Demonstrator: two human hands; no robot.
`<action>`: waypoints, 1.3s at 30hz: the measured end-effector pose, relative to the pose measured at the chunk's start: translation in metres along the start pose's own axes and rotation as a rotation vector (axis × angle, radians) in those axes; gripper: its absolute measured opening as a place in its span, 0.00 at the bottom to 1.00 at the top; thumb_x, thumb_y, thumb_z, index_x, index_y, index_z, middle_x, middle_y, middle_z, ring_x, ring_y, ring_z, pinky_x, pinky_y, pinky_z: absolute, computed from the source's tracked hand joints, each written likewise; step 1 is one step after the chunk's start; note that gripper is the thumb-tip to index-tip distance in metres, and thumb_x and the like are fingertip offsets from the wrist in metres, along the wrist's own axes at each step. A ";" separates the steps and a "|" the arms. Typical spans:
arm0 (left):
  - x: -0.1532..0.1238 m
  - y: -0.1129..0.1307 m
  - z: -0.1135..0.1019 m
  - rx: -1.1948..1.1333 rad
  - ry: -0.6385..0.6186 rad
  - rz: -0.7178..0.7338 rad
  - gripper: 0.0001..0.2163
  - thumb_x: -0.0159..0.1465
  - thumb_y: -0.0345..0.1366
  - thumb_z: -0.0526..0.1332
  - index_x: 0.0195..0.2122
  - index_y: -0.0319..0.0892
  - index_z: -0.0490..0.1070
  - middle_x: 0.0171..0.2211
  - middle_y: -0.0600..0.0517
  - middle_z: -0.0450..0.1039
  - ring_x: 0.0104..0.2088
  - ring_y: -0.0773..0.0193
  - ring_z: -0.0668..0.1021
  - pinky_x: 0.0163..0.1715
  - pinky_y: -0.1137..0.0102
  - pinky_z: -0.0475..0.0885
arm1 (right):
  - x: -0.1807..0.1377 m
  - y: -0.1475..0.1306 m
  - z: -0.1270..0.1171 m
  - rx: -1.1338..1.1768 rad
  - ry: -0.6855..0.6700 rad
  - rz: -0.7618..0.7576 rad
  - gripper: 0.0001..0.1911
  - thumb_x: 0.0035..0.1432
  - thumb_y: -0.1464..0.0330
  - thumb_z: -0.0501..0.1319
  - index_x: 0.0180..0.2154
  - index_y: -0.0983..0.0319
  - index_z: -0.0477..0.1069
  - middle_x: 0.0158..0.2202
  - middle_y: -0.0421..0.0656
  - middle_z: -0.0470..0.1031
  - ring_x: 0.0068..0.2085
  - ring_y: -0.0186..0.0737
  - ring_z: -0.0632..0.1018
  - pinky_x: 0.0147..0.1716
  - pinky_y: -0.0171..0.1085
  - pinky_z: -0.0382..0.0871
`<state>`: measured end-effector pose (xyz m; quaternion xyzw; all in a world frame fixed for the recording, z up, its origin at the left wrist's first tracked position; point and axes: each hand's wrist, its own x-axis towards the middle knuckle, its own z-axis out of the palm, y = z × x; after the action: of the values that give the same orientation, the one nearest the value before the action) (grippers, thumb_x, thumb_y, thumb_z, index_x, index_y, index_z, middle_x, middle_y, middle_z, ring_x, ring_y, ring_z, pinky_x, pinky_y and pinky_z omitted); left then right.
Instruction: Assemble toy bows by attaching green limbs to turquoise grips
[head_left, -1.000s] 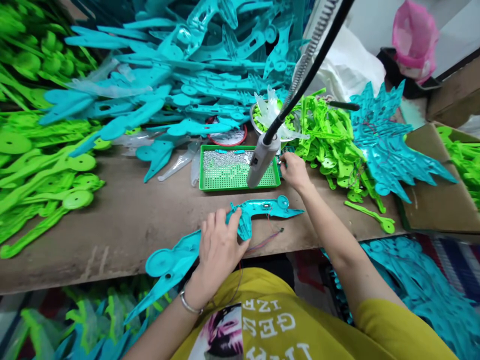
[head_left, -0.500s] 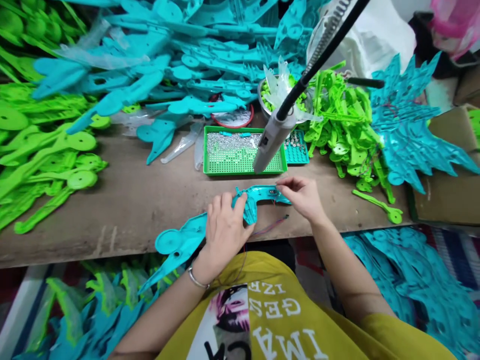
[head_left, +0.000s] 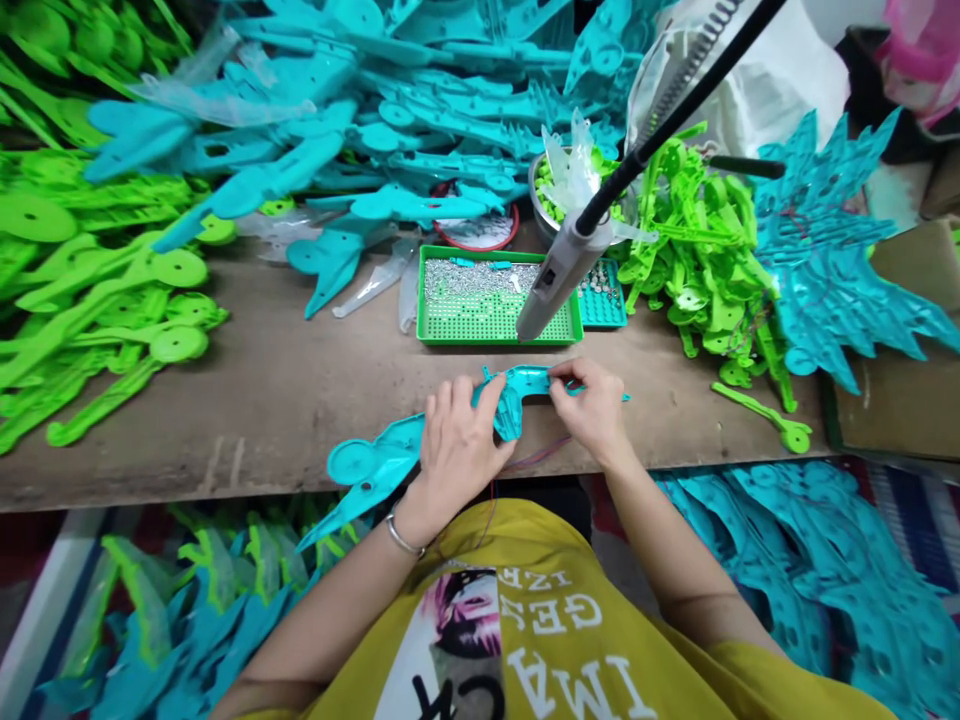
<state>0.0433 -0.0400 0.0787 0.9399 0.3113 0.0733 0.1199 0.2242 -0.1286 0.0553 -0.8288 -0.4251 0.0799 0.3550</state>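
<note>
A long blue plastic shell (head_left: 397, 446) lies across the table's front edge, its hollow side up. My left hand (head_left: 461, 440) rests over its middle, with the thumb and fingers closed on it. At the shell's right end, my right hand (head_left: 596, 405) has its thumb and forefinger pinched together against the inside. Whatever small thing sits in that pinch is hidden by the fingers. Thin dark red wires (head_left: 544, 453) run out below the shell between my two hands.
A pale power screwdriver (head_left: 562, 275) hangs over a green tray (head_left: 499, 340) of small screws. Beside it is a teal tray (head_left: 619, 322) with small metal parts. Green plastic parts (head_left: 686, 240) lie piled right, blue ones (head_left: 330, 150) at the back.
My right hand has moved slightly left and down along the shell's right end, its fingers still pinched. My left hand keeps its hold. The whole view has shifted slightly.
</note>
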 end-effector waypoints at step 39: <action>-0.087 -0.040 -0.030 -0.437 -0.580 0.043 0.10 0.72 0.36 0.56 0.48 0.41 0.75 0.41 0.48 0.81 0.41 0.59 0.82 0.42 0.67 0.75 | -0.106 0.045 -0.017 0.319 0.143 0.100 0.18 0.58 0.64 0.69 0.49 0.59 0.72 0.40 0.46 0.82 0.38 0.42 0.84 0.40 0.42 0.83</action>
<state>-0.0553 -0.0561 0.0916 0.8802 0.2213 -0.1289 0.3995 0.1947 -0.2354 0.0197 -0.7858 -0.3389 0.1046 0.5067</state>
